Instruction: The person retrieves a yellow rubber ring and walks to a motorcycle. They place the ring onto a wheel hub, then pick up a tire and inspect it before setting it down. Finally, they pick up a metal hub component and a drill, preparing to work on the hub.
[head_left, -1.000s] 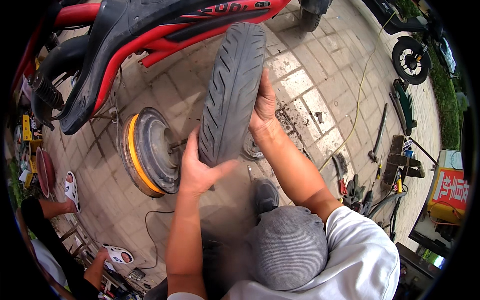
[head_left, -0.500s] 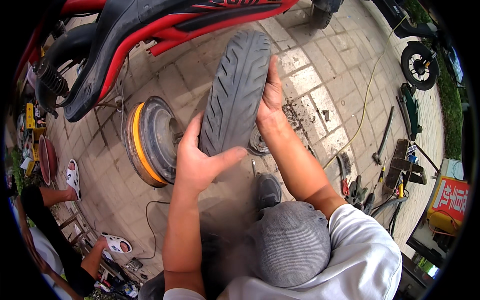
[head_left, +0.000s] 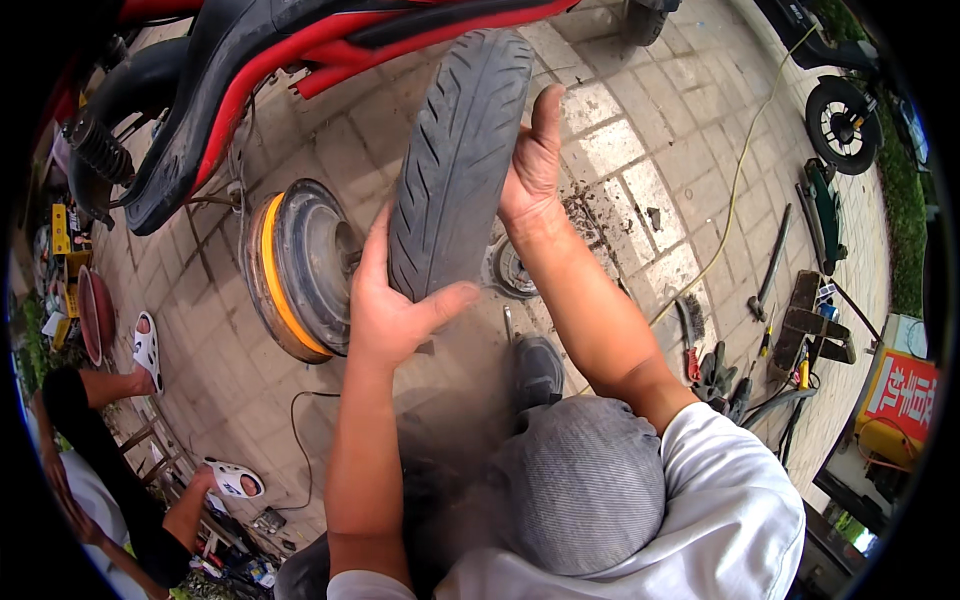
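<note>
In the head view, the tyre [head_left: 455, 165] has shifted a little up and left since the earlier frame, and the thumb of the right hand [head_left: 530, 180] now stands farther off it. The tyre is held above the paving [head_left: 330, 420], tread facing the viewer, its top tilted to the right. The left hand's [head_left: 392, 318] grip is curved around its lower end, fingers along the left side and thumb stretched below. The right hand's palm is at the right edge with its thumb raised clear; its fingers pass out of sight, so how closely that grip closes cannot be told. Just left of the tyre stands a wheel [head_left: 318, 265] with a yellow band [head_left: 278, 290]; beyond is a red-and-black vehicle frame [head_left: 225, 120]. A red-handled brush [head_left: 690, 345] lies at right, near dark gloves [head_left: 716, 375].
</note>
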